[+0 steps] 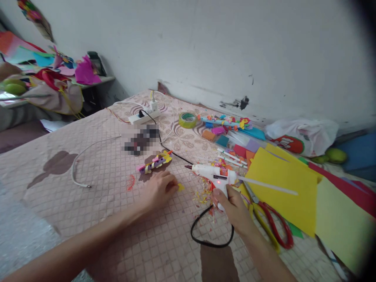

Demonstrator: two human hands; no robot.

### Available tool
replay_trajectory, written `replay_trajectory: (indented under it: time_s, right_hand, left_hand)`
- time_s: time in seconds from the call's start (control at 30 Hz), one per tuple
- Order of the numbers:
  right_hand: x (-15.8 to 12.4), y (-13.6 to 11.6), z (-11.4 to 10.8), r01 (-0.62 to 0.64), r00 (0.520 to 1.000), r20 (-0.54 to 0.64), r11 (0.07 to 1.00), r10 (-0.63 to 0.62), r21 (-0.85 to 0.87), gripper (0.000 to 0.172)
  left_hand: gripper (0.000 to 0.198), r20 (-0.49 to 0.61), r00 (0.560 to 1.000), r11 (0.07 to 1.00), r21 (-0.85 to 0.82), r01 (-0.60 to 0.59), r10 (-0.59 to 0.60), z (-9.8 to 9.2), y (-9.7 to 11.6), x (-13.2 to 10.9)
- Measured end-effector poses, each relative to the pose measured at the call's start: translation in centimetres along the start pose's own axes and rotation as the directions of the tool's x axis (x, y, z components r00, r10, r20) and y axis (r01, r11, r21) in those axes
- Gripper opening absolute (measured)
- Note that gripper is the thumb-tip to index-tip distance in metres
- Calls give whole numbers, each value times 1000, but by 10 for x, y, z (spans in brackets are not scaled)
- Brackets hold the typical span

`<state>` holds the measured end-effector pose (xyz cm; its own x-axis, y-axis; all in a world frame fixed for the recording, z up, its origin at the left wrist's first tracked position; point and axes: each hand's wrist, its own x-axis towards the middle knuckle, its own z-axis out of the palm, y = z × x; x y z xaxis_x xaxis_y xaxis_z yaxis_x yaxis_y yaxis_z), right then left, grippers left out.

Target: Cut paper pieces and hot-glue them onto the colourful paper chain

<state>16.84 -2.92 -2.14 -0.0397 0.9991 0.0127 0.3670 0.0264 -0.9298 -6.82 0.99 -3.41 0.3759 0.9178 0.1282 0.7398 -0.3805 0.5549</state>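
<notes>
My right hand [233, 209] grips the handle of a white hot glue gun [213, 174], its nozzle pointing left and a red light glowing on its side. A glue stick pokes out of its back. My left hand [160, 190] rests on the tablecloth with fingers curled, pinching a small yellow foam piece [181, 187]. Just beyond the left hand lies a decorated foam strip [155, 161] in purple and yellow. Small coloured scraps [202, 194] lie between my two hands.
Yellow foam sheets [282, 184], red-handled scissors [272, 219], markers [232, 157], green tape roll [187, 120] and a power strip [144, 116] lie on the patterned tablecloth. The gun's black cord [205, 231] loops in front. A white plastic bag [302, 137] sits at the back right.
</notes>
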Motion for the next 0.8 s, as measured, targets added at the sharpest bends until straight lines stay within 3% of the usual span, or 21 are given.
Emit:
replay_trajectory:
  time_s: [0.2,0.43,0.63,0.8]
  right_hand:
    - [1,-2,0,13,1000,10,1000,-13,-15,37]
    - [1,4,0,-55,998,15,998,55,22,37]
    - [1,9,-1,-78,995,57,997,76,22,38]
    - [1,7,0,-57,998,33,998,57,5,38]
  left_hand:
    - [12,-12,999,993,-104,-49,48,-2,-5,-1]
    - [11,-199,965,974,-119,-195,169,-2,-8,-4]
    - [12,-127,963,966,-75,-246,236,-6,-11,-9]
    - [13,-165,953,952,-126,-278,256,-7,-11,-8]
